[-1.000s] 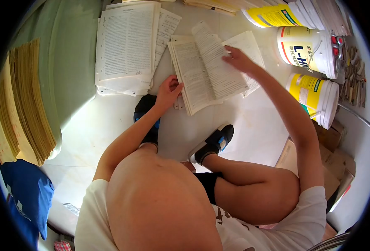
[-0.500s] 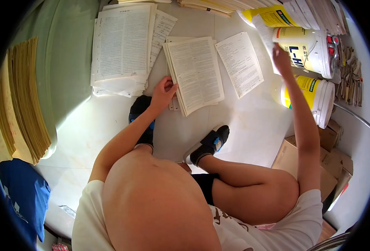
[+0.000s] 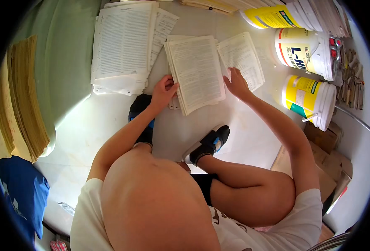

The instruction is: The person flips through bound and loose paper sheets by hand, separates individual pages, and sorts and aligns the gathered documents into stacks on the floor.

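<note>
A stack of printed sheets (image 3: 196, 71) lies on the floor in the middle. At its left edge my left hand (image 3: 165, 91) has its fingers curled, thumb and fingers closed on the stack's edge. My right hand (image 3: 237, 83) is just right of the stack, fingers spread and nothing in them. Partly beneath this hand is a separate pile of loose sheets (image 3: 242, 56), slightly turned. A thicker paper stack (image 3: 122, 42) lies to the left, with handwritten sheets (image 3: 163, 31) sticking out from under it.
Yellow and white buckets (image 3: 304, 98) line the right side, with cardboard boxes (image 3: 327, 163) below them. A green container (image 3: 70, 50) and bundled brown paper (image 3: 28, 100) stand at the left, above a blue bag (image 3: 26, 188). My slippered feet (image 3: 212, 144) are near the stack.
My right hand turned a sheet off the middle stack, carried it right towards the buckets, and has come back without it in its fingers. My left hand has stayed at the stack's edge.
</note>
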The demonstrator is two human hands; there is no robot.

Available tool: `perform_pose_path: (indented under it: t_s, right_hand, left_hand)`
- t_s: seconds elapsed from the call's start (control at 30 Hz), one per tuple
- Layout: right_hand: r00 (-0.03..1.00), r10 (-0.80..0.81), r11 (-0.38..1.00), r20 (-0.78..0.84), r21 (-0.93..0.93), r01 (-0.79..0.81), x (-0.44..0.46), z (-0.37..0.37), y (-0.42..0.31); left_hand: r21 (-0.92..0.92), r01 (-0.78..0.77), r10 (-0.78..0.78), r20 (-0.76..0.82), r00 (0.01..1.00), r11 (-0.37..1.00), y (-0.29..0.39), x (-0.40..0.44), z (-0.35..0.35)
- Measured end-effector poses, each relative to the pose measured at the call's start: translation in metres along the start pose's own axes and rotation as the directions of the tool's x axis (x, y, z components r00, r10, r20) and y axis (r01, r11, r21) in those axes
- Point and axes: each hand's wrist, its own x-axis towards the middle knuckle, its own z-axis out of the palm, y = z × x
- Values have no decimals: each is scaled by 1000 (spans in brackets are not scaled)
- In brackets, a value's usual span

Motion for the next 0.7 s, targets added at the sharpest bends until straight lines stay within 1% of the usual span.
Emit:
perform_pose_path:
  t_s: [0.03, 0.07, 0.1, 0.17, 0.2, 0.23, 0.27, 0.3, 0.37, 0.4, 0.47, 0.57, 0.7]
  right_hand:
    - [994, -48, 996, -99, 71, 55, 4, -4, -10]
    - [976, -127, 981, -176, 122, 149, 6, -5, -23]
    - [980, -159, 953, -119, 241, 184, 4, -16, -45]
    - [945, -326, 867, -29, 389, 311, 1, -12, -90]
    - [945, -326, 866, -26, 392, 310, -2, -6, -104]
    - [932, -358, 877, -48, 327, 354, -6, 1, -116]
    - [918, -392, 882, -65, 259, 395, -9, 5, -126]
    - [918, -391, 882, -63, 261, 393, -12, 9, -132]
    - [936, -353, 909, 9, 240, 341, -16, 15, -141]
    - [937, -350, 910, 8, 242, 338, -15, 18, -142]
    - [946, -322, 897, -32, 311, 315, -9, 23, -143]
    - [937, -347, 884, -48, 317, 343, -7, 21, -143]
    - [941, -335, 891, -51, 309, 334, -8, 23, -144]
  left_hand:
    - [-4, -3, 3, 8, 1000, 1000, -1, 0, 0]
    - [3, -4, 4, 8, 1000, 1000, -1, -1, 1]
    - [12, -3, 3, 9, 1000, 1000, -4, 1, 1]
    - [33, 12, -12, 0, 1000, 999, -5, -2, -4]
    - [-23, 5, -4, 21, 1000, 1000, -6, 0, -3]
    - [-81, -2, 6, 42, 999, 997, -7, 1, -2]
    - [-82, 3, 0, 43, 999, 997, -7, 0, -1]
    - [-91, -1, 4, 41, 999, 996, -7, 1, -2]
    - [-98, -3, 7, 43, 999, 995, -6, 1, -2]
    - [-109, 10, -5, 40, 999, 994, -4, 0, -2]
    - [-119, 24, -20, 37, 999, 993, -1, 0, -2]
    - [-131, 20, -13, 54, 998, 991, -2, 1, -4]
    - [-107, -3, 10, 66, 998, 994, -1, 0, -3]
